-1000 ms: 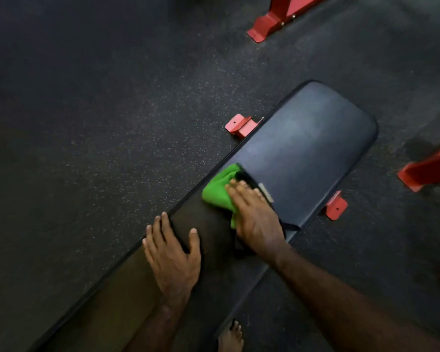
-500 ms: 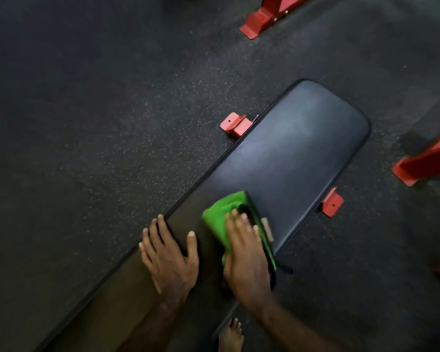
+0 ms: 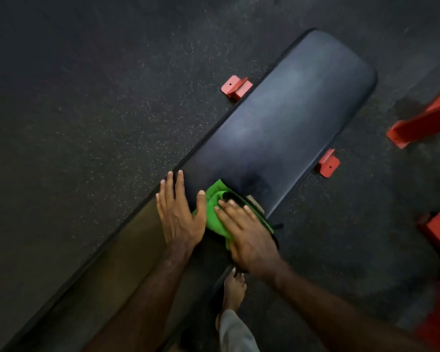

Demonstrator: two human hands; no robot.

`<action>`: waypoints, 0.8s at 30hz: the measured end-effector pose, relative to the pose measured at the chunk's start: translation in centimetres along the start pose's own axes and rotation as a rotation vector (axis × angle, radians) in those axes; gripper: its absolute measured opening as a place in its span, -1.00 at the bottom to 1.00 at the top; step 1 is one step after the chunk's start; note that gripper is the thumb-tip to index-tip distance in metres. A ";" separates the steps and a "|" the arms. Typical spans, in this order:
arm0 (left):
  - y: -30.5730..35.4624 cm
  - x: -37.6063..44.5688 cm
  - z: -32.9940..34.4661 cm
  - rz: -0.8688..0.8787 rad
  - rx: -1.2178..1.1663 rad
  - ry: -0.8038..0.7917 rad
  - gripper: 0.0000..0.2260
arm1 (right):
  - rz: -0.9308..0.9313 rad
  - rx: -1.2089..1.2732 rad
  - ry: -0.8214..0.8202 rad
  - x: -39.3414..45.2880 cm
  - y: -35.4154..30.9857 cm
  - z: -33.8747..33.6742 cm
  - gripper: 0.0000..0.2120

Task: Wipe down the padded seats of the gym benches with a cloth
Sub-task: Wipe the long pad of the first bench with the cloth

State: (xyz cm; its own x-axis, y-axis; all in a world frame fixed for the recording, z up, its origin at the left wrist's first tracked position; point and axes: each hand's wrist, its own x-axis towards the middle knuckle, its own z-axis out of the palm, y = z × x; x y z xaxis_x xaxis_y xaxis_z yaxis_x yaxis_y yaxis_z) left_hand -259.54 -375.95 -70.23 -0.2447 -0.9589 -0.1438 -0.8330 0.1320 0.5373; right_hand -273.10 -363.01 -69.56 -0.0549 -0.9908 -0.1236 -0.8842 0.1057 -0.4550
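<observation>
Here, in the head view, you were mid-stroke on the padded seat (image 3: 277, 128) of a gym bench that ran from about 7 o'clock up toward 1 o'clock across the speckled rubber floor (image 3: 87, 110). By my reading, the wiping step itself was in hand, not a reach or a reposition.

Your right hand (image 3: 249, 237) lay flat on the green cloth (image 3: 214, 219), fingers straight and close together, pressing it onto the pad near the seat's right-hand edge at roughly 5 o'clock from the pad's middle. It was not curled around the cloth; it bore down on it from above. A darker strip of fabric and a pale tag showed just past your fingertips, though what they belonged to was too blurred to tell.

Your left hand (image 3: 181, 214) rested just beside the cloth at its 9 o'clock, palm down, fingers spread and straight, thumb touching the cloth's green fold. It held nothing and seemed to brace you against the pad.

The far stretch of the seat toward 1 o'clock carried a hazy sheen, so I judged it not yet reached by the cloth. The next move likely called for pushing the cloth forward along that stretch with steady flat pressure, keeping it from bunching under your palm.

Red bench feet (image 3: 235, 87) stuck out at the pad's sides, a red frame (image 3: 422, 120) stood at 3 o'clock, and your bare foot (image 3: 234, 288) sat under the seat's edge.
</observation>
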 end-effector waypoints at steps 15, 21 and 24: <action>-2.9 -7.3 -2.2 0.243 0.019 -0.158 -0.41 | 0.941 0.392 0.417 -4.9 -6.5 4.5 -0.15; -2.1 -7.8 -1.6 0.262 -0.008 -0.189 -0.42 | 0.564 0.448 0.234 -8.6 -7.2 4.3 -0.12; -2.2 -8.4 -1.5 0.275 -0.004 -0.189 -0.44 | 0.701 0.456 0.365 -6.8 -4.2 3.5 -0.12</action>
State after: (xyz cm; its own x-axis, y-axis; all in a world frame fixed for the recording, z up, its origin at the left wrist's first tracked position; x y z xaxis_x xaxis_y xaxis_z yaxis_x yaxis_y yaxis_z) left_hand -254.97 -368.57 -68.96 -0.5482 -0.8237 -0.1447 -0.7210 0.3778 0.5810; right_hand -267.38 -356.40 -69.92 -0.7224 -0.6439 -0.2521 -0.3281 0.6401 -0.6947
